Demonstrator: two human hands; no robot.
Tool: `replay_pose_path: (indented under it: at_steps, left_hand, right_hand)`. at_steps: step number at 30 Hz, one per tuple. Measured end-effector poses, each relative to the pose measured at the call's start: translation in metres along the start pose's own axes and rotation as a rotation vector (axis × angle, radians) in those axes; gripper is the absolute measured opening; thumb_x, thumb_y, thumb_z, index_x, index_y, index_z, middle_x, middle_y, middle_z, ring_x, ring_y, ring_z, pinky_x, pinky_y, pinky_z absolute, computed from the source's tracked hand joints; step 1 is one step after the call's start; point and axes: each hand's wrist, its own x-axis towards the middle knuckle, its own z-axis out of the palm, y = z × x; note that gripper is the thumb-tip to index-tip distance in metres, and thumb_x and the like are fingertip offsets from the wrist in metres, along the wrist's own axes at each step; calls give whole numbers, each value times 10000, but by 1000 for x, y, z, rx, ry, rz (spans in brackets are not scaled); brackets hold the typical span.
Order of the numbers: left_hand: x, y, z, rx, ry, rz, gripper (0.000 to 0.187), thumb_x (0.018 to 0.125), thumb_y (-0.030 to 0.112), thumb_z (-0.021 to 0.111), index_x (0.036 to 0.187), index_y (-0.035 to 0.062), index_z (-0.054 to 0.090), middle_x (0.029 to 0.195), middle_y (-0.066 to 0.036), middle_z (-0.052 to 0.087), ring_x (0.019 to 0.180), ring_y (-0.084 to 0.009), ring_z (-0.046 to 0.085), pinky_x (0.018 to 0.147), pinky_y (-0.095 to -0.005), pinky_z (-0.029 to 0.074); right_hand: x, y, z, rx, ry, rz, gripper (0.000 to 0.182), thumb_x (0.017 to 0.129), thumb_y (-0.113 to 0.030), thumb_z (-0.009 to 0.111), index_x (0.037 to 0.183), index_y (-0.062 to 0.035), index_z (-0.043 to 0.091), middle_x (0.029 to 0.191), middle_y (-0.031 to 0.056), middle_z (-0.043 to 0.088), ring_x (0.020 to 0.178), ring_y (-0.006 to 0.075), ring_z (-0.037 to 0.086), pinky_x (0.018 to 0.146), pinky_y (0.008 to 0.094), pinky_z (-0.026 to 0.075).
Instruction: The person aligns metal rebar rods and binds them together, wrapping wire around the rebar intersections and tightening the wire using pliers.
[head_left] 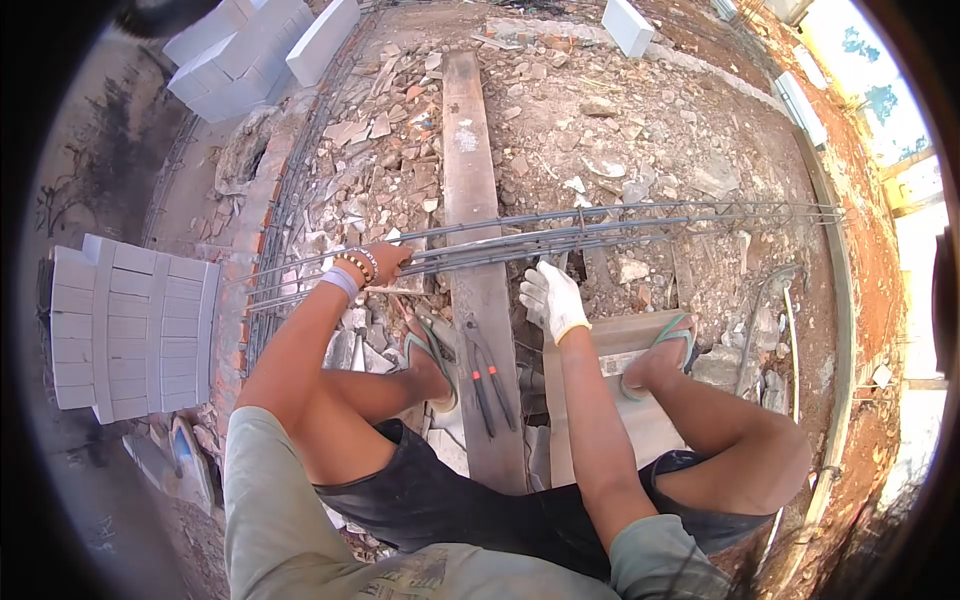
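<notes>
A bundle of long steel reinforcing bars [620, 228] runs across in front of me, over a wooden plank [468, 130]. My left hand [388, 262], bare with beaded bracelets at the wrist, is closed around bars at the left part of the bundle. My right hand [552, 298] wears a white knitted glove and sits just below the bars, right of the plank. Its fingers are half curled and apart, with nothing visible in them. Long-handled pincers [483, 375] with red bands lie on the plank between my feet.
Broken rubble [600, 150] covers the ground. White blocks [135, 330] are stacked at left, and more white blocks [240, 60] stand at upper left. A board [590, 400] lies under my right foot. A timber edge [840, 310] runs along the right.
</notes>
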Motion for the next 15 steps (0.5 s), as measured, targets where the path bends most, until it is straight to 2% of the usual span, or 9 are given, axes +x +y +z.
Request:
replay_pose_path:
  at_steps: [3, 4, 7, 8, 11, 12, 15]
  left_hand:
    - [-8, -6, -6, 18, -111, -40, 235, 857, 75, 631, 1087, 38, 598, 906, -157, 690, 863, -299, 683, 714, -398, 520]
    - [-12, -12, -4, 1, -102, -10, 248, 853, 85, 638, 1099, 57, 616, 850, -131, 696, 846, -268, 691, 728, -407, 519]
    - [-30, -19, -9, -74, -191, -15, 256, 862, 114, 644, 1109, 54, 616, 811, -97, 709, 844, -246, 693, 751, -420, 516]
    - [-26, -35, 1, -88, -184, 2, 282, 866, 132, 654, 1132, 49, 616, 822, -76, 726, 863, -248, 690, 766, -428, 512]
    - [-37, -42, -1, -63, -207, 61, 289, 873, 137, 652, 1143, 42, 613, 830, -61, 736, 862, -247, 691, 763, -418, 512]
    - [-45, -36, -11, -71, -241, 41, 265, 892, 140, 636, 1138, 44, 614, 820, -59, 735, 883, -224, 695, 727, -399, 526]
    - [-37, -47, -9, -223, -280, -84, 219, 879, 119, 632, 1074, 19, 619, 860, -94, 732, 793, -250, 696, 769, -404, 515]
  right_hand:
    - [-1, 4, 5, 0, -35, 14, 464, 902, -291, 655, 1278, -78, 485, 1108, 139, 644, 840, 260, 659, 694, 402, 582]
    - [1, 5, 6, -1, -47, 36, 518, 902, -306, 654, 1322, -86, 447, 1198, 160, 605, 925, 282, 644, 751, 433, 575]
    - [4, 3, 18, 58, -32, 78, 563, 903, -320, 650, 1354, -80, 414, 1282, 171, 553, 1011, 302, 617, 810, 458, 561]
    - [3, 1, 21, 57, -45, 60, 580, 912, -318, 642, 1370, -64, 392, 1327, 175, 516, 1073, 325, 590, 869, 483, 543]
    - [18, 4, 21, 195, -121, 51, 577, 922, -310, 633, 1370, -52, 378, 1327, 173, 516, 1109, 339, 573, 907, 495, 529]
    - [18, 4, 24, 213, -97, 27, 574, 929, -307, 626, 1370, -45, 367, 1336, 169, 506, 1143, 350, 553, 937, 506, 514]
    - [15, 3, 34, 233, -46, 55, 567, 934, -306, 617, 1369, -44, 363, 1345, 163, 499, 1154, 349, 549, 938, 507, 513]
